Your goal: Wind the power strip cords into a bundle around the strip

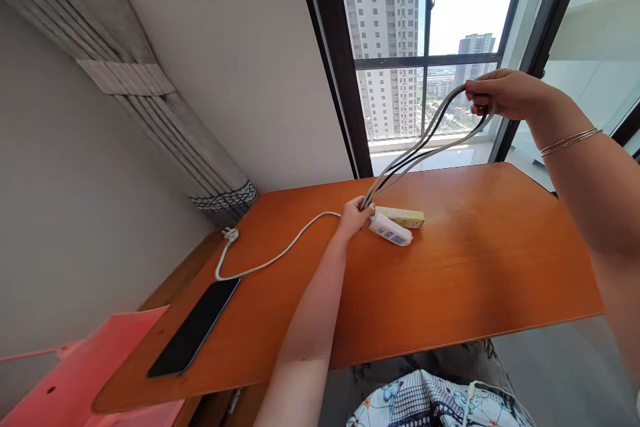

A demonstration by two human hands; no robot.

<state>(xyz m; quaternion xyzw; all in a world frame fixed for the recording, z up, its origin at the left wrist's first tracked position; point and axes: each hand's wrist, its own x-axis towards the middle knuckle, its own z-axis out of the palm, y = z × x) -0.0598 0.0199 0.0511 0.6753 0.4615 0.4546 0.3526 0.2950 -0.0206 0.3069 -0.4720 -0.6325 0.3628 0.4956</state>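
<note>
My left hand (354, 215) is closed round a bundle of grey and black cables (415, 150) just above the orange table (475, 267), next to a white power strip (391, 229) and a yellowish power strip (403, 216) lying on the table. My right hand (500, 93) is raised in front of the window and grips the looped far end of the same cables, pulling them taut. One white cord (280, 255) trails left from my left hand across the table and ends in a plug (231, 235).
A black phone (195, 327) lies at the table's left front corner. A pink plastic piece (75, 373) sits low at the left. Grey curtain (150, 107) hangs along the left wall. A large window (425, 47) stands behind the table. Patterned fabric (430, 400) shows below.
</note>
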